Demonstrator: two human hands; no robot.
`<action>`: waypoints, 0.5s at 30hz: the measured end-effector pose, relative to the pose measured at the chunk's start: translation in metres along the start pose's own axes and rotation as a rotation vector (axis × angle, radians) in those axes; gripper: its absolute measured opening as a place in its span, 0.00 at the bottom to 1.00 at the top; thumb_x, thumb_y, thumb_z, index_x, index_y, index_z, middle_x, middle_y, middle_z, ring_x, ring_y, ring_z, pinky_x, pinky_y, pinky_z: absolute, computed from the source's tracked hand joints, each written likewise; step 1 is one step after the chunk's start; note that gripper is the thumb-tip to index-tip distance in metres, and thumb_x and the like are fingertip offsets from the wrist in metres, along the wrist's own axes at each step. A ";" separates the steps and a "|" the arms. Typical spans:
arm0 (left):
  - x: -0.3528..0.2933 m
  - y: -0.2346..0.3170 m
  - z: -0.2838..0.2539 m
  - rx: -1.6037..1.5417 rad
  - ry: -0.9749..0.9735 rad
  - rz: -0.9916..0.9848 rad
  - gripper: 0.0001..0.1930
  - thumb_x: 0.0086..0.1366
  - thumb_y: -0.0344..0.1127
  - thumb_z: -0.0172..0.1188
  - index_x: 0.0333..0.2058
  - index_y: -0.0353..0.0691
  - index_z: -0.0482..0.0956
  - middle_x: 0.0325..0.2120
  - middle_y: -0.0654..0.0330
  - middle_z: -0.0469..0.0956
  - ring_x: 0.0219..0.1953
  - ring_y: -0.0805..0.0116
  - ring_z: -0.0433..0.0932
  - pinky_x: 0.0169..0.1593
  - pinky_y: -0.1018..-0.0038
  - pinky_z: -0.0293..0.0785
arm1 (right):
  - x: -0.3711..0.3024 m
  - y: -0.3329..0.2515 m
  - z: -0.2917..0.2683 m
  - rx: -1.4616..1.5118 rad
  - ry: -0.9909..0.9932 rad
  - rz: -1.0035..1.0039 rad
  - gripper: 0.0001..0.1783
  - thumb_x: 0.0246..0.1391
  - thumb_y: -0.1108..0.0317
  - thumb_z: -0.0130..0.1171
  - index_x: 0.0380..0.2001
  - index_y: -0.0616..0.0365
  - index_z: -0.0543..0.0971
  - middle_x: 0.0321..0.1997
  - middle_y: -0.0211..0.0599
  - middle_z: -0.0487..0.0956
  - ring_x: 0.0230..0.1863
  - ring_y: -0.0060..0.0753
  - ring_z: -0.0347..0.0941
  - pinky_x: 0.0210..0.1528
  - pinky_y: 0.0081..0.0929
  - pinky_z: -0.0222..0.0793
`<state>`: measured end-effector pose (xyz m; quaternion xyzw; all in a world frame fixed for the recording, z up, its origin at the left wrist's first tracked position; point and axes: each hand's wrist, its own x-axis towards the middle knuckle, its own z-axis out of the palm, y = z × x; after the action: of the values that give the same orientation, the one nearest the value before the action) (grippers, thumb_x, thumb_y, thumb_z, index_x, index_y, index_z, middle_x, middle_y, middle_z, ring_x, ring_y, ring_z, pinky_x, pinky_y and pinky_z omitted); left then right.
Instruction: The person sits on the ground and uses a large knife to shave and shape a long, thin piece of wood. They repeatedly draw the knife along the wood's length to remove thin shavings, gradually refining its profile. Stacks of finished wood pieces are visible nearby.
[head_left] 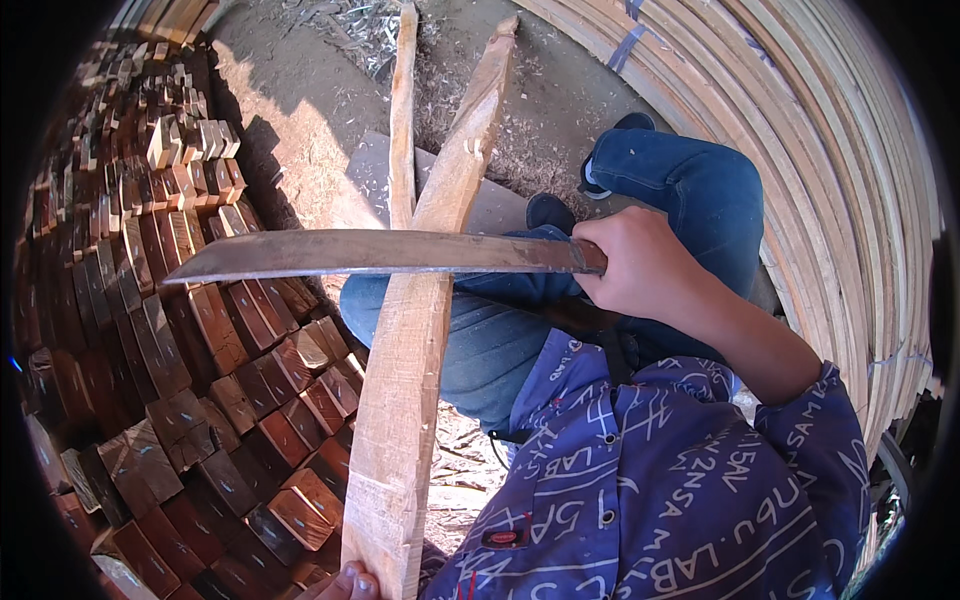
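My right hand (640,255) is wrapped round the handle of a machete (350,254), its long dark blade pointing left. The blade lies across a long pale wooden plank (400,400), at about the height of my knee; whether it touches the wood I cannot tell. At the lower edge my left hand (350,583) grips the plank's near end, with only some fingertips showing. From there the plank slants away from me, tapering to a rough, narrow far end. Behind the blade, a thinner strip of wood (402,120) lies beside the plank.
Stacked reddish-brown wood blocks (180,430) fill the left side. Long pale boards (830,150), bundled with bluish ties, curve along the right. Wood shavings (350,35) litter the dirt ground (290,90). My legs in blue jeans (690,190) are bent beside the plank.
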<state>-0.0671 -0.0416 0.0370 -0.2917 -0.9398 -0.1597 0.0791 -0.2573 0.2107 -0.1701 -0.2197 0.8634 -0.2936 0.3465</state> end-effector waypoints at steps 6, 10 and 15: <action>0.028 -0.020 -0.041 -0.008 -0.102 0.029 0.13 0.59 0.29 0.65 0.35 0.22 0.74 0.26 0.43 0.79 0.25 0.52 0.82 0.24 0.70 0.81 | 0.068 0.066 0.026 0.098 0.299 0.349 0.12 0.43 0.63 0.63 0.30 0.59 0.83 0.30 0.52 0.81 0.37 0.55 0.79 0.42 0.44 0.74; 0.049 -0.032 -0.060 -0.012 -0.178 0.056 0.14 0.58 0.29 0.66 0.35 0.21 0.74 0.26 0.43 0.79 0.25 0.52 0.81 0.24 0.70 0.81 | 0.067 0.119 0.029 0.267 0.175 0.665 0.16 0.45 0.62 0.64 0.32 0.65 0.81 0.32 0.55 0.81 0.39 0.54 0.79 0.43 0.42 0.74; 0.031 -0.042 -0.056 0.005 -0.065 0.087 0.13 0.56 0.28 0.68 0.32 0.21 0.77 0.24 0.42 0.80 0.23 0.55 0.81 0.23 0.73 0.79 | -0.017 0.113 0.076 0.518 0.370 0.642 0.15 0.44 0.64 0.68 0.28 0.67 0.78 0.25 0.50 0.80 0.31 0.45 0.79 0.37 0.37 0.72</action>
<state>-0.1134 -0.0781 0.0865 -0.3373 -0.9286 -0.1442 0.0560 -0.2109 0.2767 -0.2810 0.2094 0.8334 -0.4118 0.3032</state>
